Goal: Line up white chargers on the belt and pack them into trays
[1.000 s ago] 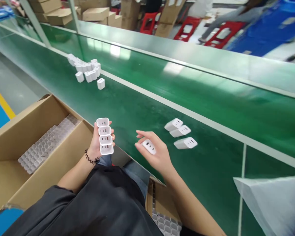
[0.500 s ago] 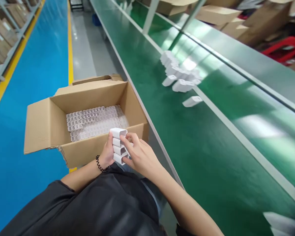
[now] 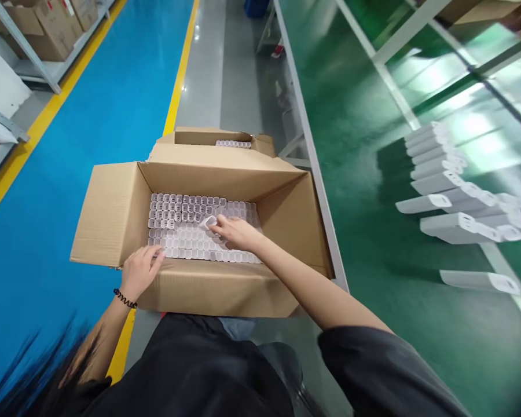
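A large cardboard box (image 3: 226,289) stands open before me, with rows of white hollow plastic sleeves (image 3: 186,234) packed upright inside. My right hand (image 3: 237,233) reaches into the box, its fingers closed on one white plastic sleeve (image 3: 207,222) that tilts above the packed rows. My left hand (image 3: 141,267) lies over the near left corner of the box, fingers stretched out over the rim and holding nothing I can see. Its fingertips are close to the front row of sleeves.
To the right runs a green work surface (image 3: 373,324) carrying a cluster of white sleeves (image 3: 443,162) and a single sleeve (image 3: 477,280). Behind my box stands a second box (image 3: 191,138) with sleeves in it. Shelving with cartons (image 3: 56,35) lines the blue aisle at left.
The stack of sleeves no longer shows in my left hand, which has moved left to the box corner. My right hand has gone into the box. The view has turned left.
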Demonstrator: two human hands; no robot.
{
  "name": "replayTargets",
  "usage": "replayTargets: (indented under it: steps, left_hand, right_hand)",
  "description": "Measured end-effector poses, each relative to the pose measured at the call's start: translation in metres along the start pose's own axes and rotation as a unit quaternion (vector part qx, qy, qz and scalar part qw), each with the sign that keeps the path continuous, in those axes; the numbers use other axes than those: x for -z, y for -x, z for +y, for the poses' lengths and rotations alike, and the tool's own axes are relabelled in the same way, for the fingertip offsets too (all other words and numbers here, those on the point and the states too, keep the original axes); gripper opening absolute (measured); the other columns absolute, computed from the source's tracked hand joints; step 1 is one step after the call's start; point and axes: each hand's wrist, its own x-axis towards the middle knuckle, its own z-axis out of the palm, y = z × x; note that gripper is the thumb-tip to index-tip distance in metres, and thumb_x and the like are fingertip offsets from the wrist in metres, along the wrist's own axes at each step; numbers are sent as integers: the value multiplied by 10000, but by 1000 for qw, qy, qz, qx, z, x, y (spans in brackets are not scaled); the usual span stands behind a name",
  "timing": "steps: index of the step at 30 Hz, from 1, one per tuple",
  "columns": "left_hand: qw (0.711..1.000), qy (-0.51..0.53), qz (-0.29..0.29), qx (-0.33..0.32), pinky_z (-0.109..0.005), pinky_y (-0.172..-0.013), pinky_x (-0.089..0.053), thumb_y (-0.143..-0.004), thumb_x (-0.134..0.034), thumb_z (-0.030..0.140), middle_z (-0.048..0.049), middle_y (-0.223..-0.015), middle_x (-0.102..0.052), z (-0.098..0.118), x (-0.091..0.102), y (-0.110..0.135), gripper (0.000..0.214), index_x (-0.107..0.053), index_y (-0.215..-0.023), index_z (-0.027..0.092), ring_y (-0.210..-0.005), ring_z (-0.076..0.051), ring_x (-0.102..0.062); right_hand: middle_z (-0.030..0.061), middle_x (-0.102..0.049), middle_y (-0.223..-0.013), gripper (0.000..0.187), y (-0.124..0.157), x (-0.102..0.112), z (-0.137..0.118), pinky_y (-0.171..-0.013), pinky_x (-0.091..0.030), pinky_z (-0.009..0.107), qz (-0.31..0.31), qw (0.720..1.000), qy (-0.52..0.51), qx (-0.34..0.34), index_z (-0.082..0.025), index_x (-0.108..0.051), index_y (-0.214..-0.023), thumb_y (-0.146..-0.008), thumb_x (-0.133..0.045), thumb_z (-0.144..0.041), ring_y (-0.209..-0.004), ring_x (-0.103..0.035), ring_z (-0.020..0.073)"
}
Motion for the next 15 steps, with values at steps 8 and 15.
replayTargets:
  steps: [8,15]
  left_hand:
    - [989,-143,2,-22,-303,-633,-417,-1016,-413,466,-5,-892,-769,-4,-17,4,386,-719,-1017,231,-742,-187,-703]
    - [984,-174,-15,-42,-298,-674,-440,-1037,-372,423,7,-864,-762,-4,-15,-2,400,-714,-977,225,-753,-165,-705]
  right_hand:
    - [88,-615,-1263,336,-159,-88,-19,-911,-558,441,-58,995,-29,80,-176,-595,-1244,-962,-617,-358,-1077,-635,222]
    - [94,-604,-1286,353,-183,-130,-26,-929,-552,460,-57,994,-60,71,-172,-589,-1257,-959,-621,-357,-1101,-628,233]
